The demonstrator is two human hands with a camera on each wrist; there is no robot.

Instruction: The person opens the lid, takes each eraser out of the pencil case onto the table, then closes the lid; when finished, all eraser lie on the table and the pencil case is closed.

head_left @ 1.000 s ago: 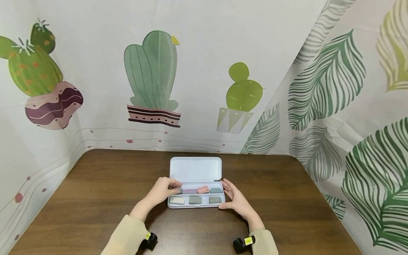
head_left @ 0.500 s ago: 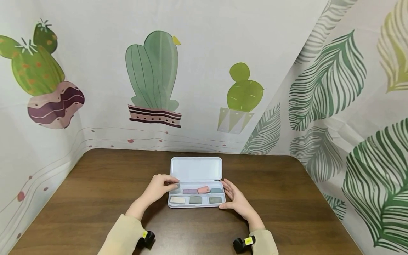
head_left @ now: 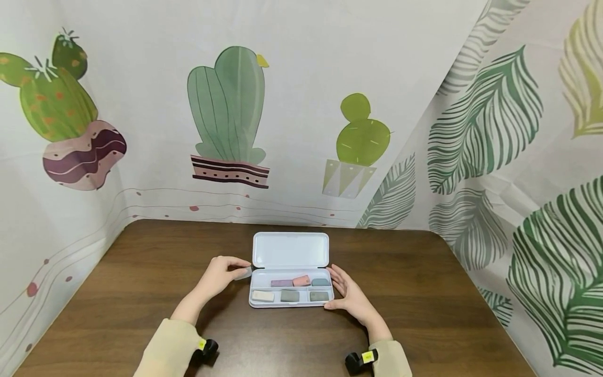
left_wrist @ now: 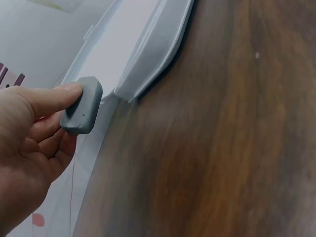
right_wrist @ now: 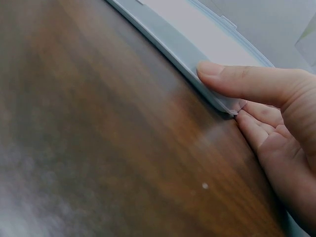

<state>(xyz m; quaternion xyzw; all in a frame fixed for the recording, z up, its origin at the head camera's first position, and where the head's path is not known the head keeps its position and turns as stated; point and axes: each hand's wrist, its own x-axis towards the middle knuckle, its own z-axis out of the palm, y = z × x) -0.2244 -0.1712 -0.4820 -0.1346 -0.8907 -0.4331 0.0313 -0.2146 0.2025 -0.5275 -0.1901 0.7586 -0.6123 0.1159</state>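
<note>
Tight in left hand's [left_wrist: 23, 148] pinch, a bevelled grey block [left_wrist: 84, 108]; right hand [head_left: 350, 296] round the white case's [head_left: 290, 250] corner.

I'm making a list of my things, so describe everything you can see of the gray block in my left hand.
The gray block is small and solid-looking, a roughly rectangular slab with beveled edges and a matte, smooth-looking surface; it could be a rubber eraser, though that isn't certain. A tiny dark fleck marks its broad face. The left hand pinches it between thumb and fingers, tilted, beside the left end of the open pale case. Its far side is hidden.
</note>
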